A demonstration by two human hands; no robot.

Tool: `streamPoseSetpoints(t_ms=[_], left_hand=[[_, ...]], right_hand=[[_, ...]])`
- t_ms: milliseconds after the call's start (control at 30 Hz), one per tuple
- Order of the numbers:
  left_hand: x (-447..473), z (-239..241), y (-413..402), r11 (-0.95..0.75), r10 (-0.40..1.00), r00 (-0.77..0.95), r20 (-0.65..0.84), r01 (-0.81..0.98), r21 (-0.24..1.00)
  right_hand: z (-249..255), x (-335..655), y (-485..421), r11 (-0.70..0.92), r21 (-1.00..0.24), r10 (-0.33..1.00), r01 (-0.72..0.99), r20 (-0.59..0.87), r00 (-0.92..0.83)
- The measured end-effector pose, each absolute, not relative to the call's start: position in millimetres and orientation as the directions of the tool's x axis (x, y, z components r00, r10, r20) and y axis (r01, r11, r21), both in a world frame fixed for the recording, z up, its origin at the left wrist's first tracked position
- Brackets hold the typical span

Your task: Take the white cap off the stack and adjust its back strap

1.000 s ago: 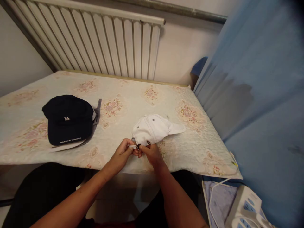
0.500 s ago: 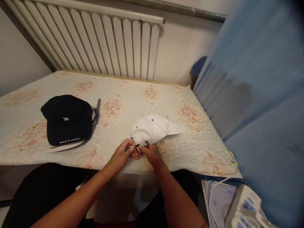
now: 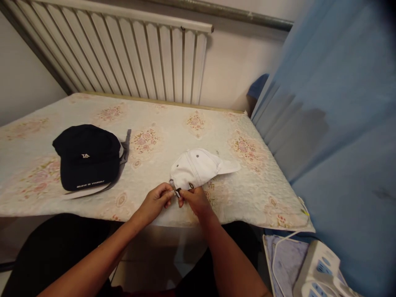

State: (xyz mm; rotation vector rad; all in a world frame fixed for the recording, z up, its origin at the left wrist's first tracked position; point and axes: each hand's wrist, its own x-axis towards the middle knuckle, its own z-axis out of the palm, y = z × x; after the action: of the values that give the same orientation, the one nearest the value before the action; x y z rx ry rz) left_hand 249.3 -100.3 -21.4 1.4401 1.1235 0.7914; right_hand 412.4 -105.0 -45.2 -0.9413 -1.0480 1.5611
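A white baseball cap (image 3: pixel 198 167) rests on the patterned cloth, its brim pointing right and its back opening turned toward me. At that opening a dark buckle (image 3: pixel 177 192) sits on the cap's strap. My left hand (image 3: pixel 157 200) is closed in a pinch at the strap, just left of the buckle. From the other side my right hand (image 3: pixel 195 201) grips the strap by the buckle between thumb and fingers. Part of the strap is hidden behind the fingers. Farther left lies a black cap (image 3: pixel 88 154), stacked over other caps in grey and white.
The floral cloth (image 3: pixel 173 123) covers the table up to a white radiator (image 3: pixel 148 53) along the wall. A blue curtain (image 3: pixel 334 123) hangs at the right edge. Low on the right, a white power strip (image 3: pixel 321 264) and its cable lie beside the table.
My left hand has drawn slightly left, away from my right hand, so more of the buckle shows between them. The white cap has stayed in place.
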Motion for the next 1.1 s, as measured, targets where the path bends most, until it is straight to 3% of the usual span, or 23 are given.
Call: streamPoseSetpoints(t_ms=[200, 467, 700, 900, 1100], left_hand=[[253.5, -13.2, -102.1, 0.029, 0.934, 0.345, -0.096, 0.195, 0.980], [259.7, -1.4, -105.3, 0.036, 0.914, 0.395, -0.090, 0.141, 0.989], [263.0, -9.8, -108.3, -0.030, 0.950, 0.313, -0.009, 0.118, 0.993], [265.4, -16.5, -115.4, -0.313, 0.942, 0.257, 0.217, 0.435, 0.844], [268.5, -16.4, -114.7, -0.430, 0.903, 0.271, 0.334, 0.593, 0.681]], right_hand=[[-41.7, 414.6, -106.6, -0.129, -0.952, 0.976, -0.277, -0.073, -0.204], [-42.4, 413.5, -105.0, -0.164, -0.912, 0.969, -0.377, -0.078, -0.233], [-38.8, 411.8, -103.7, -0.191, -0.887, 0.965, -0.421, -0.091, -0.245], [-45.5, 410.8, -102.6, -0.180, -0.892, 0.967, -0.415, -0.083, -0.242], [-51.1, 410.1, -100.7, -0.154, -0.906, 0.971, -0.394, -0.064, -0.231]])
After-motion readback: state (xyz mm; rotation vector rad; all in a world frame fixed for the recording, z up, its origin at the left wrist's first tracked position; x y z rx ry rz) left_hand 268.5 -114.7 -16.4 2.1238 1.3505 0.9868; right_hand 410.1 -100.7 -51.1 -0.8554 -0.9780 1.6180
